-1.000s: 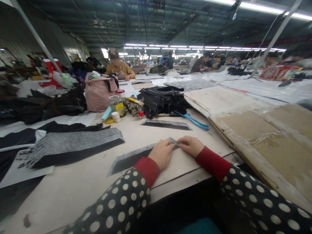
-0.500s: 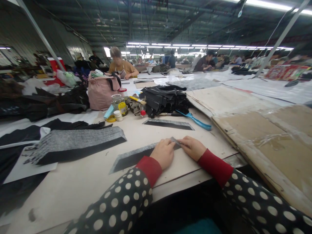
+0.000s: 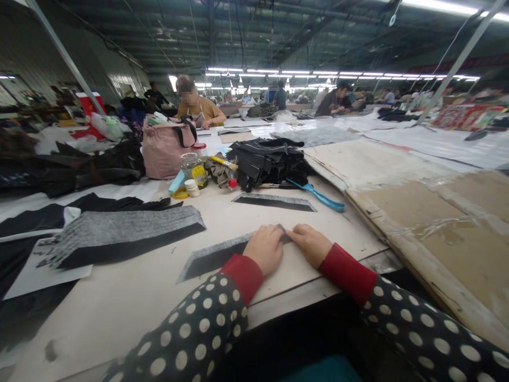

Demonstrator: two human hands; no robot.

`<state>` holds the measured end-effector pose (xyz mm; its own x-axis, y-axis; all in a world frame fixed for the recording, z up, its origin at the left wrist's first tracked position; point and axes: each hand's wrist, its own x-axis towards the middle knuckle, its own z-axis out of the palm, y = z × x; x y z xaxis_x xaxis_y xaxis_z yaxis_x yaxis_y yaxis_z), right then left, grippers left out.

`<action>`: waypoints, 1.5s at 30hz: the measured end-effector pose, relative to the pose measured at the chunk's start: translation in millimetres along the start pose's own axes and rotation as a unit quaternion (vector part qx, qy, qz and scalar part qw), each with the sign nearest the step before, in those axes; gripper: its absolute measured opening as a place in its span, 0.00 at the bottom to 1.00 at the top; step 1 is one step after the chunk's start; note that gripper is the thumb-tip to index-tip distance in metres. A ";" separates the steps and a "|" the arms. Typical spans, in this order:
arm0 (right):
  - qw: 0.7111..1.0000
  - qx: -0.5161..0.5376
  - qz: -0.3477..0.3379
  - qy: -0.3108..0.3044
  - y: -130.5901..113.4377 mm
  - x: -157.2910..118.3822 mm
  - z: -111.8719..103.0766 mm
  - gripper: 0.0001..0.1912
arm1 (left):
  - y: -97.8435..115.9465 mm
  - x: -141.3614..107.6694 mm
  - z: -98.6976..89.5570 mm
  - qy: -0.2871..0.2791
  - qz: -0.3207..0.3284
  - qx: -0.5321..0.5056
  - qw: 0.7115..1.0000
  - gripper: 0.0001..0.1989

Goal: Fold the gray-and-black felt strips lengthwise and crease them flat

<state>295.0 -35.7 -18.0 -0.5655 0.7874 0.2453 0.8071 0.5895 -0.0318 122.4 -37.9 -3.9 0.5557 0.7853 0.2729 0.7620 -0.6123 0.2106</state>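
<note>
A black-and-grey fabric strip (image 3: 222, 253) lies slantwise on the pale table board under my hands. My left hand (image 3: 264, 246) bears down on its right part, fingers bent and close together. At the strip's right end, my right hand (image 3: 310, 243) has its fingertips pressed together on the tip, right beside the left fingers. The exact grip under the fingertips is hidden. Just beyond my hands lies a second strip (image 3: 274, 202) of the same kind. A fanned stack of such strips (image 3: 131, 233) sits to the left.
A blue-handled brush (image 3: 324, 199) and a pile of black pieces (image 3: 270, 162) lie further back. Left of them stand a glass jar (image 3: 194, 170), a small white bottle (image 3: 192, 188) and a pink bag (image 3: 165, 148). Large cardboard sheets (image 3: 429, 212) lie at right. A person (image 3: 199, 106) works across the table.
My right hand has shifted slightly left, with its fingertips closer to my left hand. Less of the strip's right end shows between them. The left hand has barely moved.
</note>
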 end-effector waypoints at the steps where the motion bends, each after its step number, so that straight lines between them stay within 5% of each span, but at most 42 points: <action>1: 1.000 -0.004 -0.002 -0.005 -0.5 0.7 -0.8 0.17 | 0.1 0.0 -0.2 0.000 -0.001 0.002 1.000 0.12; 26: 1.000 -0.012 0.018 -0.004 -5.5 -14.3 -9.5 0.15 | 7.7 7.4 -3.3 -0.060 0.065 0.100 0.991 0.17; 34: 0.999 -0.001 0.023 -0.023 -5.8 -14.3 -16.5 0.15 | -14.1 20.7 -12.0 -0.083 0.067 0.062 0.992 0.14; 38: 0.996 0.061 0.034 -0.050 2.9 -7.2 -26.3 0.16 | -27.4 18.4 -6.9 -0.049 0.004 0.038 0.998 0.15; 41: 0.977 0.151 0.112 -0.104 10.4 10.6 -35.1 0.14 | -31.0 15.6 -1.4 -0.030 -0.039 0.022 0.999 0.22; 45: 0.906 0.279 0.248 -0.199 12.3 40.3 -37.8 0.12 | -30.5 14.6 0.7 -0.028 -0.050 0.016 0.998 0.22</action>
<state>288.6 -3.5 28.2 -0.2632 0.9173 -0.2989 0.8306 0.0579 -0.5539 107.5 -7.7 -7.0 0.4926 0.8470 0.1997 0.8248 -0.5276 0.2031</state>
